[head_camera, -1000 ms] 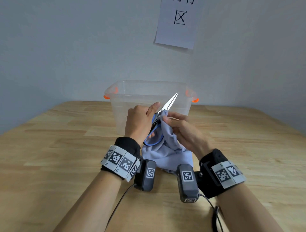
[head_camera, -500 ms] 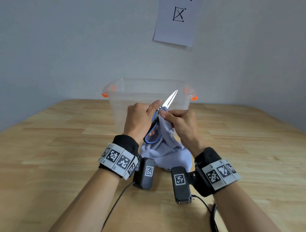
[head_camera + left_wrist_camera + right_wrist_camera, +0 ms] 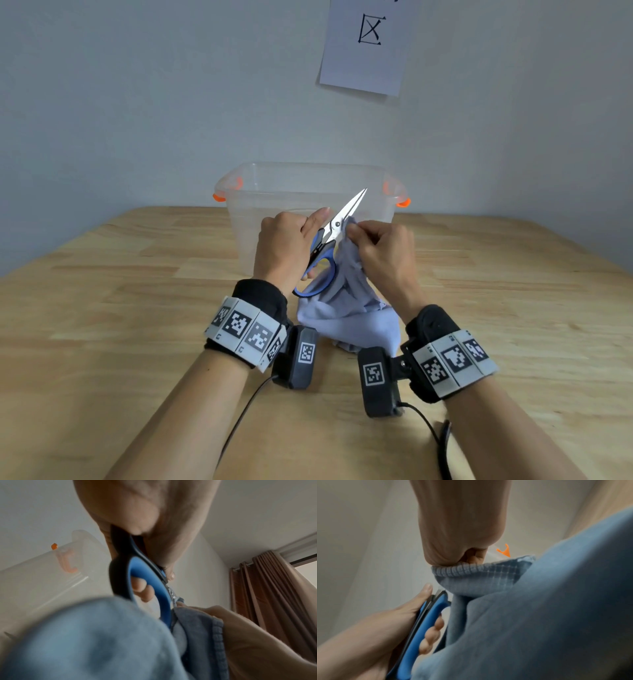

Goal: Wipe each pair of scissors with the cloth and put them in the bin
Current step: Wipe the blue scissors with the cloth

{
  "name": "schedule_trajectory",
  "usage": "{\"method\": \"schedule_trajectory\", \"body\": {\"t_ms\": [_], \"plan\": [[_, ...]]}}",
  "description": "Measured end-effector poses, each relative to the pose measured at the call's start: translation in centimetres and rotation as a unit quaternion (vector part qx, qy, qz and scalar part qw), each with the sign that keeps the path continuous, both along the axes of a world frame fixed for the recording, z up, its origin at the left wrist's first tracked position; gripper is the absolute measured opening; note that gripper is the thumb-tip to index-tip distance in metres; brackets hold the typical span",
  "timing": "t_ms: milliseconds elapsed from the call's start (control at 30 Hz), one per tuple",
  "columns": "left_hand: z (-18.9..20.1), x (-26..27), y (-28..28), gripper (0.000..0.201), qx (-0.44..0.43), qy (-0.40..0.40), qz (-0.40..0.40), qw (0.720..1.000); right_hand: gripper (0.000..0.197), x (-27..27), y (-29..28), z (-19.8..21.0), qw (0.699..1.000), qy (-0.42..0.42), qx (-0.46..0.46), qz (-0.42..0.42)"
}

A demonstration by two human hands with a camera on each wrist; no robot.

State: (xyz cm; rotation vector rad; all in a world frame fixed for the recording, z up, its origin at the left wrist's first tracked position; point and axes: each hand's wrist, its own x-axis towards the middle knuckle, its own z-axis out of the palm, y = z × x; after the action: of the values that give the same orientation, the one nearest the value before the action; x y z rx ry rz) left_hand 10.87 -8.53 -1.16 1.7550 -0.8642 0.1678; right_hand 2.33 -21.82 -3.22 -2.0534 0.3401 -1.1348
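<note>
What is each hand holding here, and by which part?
The left hand grips the scissors by their blue handles; the right hand pinches a bunched fold of the blue cloth against the blades.

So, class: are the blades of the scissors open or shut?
Shut. In the head view the scissors show both blades together, meeting in one point, while the left hand grips the blue handles.

head: soft even light, sharp, edges bend | wrists: dimmer — soft blue cloth (image 3: pixel 89 642) up close is blurry | shiny steel scissor blades (image 3: pixel 347 212) gleam — faint shadows
</note>
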Motion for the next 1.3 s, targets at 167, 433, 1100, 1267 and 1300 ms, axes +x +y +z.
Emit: {"method": "schedule_trajectory", "body": {"t_ms": [167, 433, 1100, 1267, 1300], "plan": [[0.1, 0.3, -0.1, 0.067, -0.012, -0.005, 0.018, 1.000, 0.047, -0.1, -0.7, -0.3, 0.987, -0.035, 0.134, 0.086], [-0.2, 0.2, -0.6, 0.070, -0.016, -0.041, 0.032, 0.999, 0.031, -0.3, 0.4, -0.3, 0.944, 0.035, 0.219, 0.244], [-0.5, 0.2, -0.7, 0.068, -0.006, -0.017, 0.047, 0.999, 0.030, 0.6, 1.1, -0.8, 0.944, -0.037, 0.275, 0.177], [-0.4, 0.6, -0.6, 0.071, -0.029, -0.006, 0.031, 0.999, 0.032, 0.7, 0.2, -1.6, 0.947, -0.060, 0.280, 0.148], [-0.4, 0.5, -0.5, 0.071, -0.029, -0.005, 0.029, 0.999, 0.032, 0.7, 0.1, -1.7, 0.944, -0.062, 0.283, 0.157]]}}
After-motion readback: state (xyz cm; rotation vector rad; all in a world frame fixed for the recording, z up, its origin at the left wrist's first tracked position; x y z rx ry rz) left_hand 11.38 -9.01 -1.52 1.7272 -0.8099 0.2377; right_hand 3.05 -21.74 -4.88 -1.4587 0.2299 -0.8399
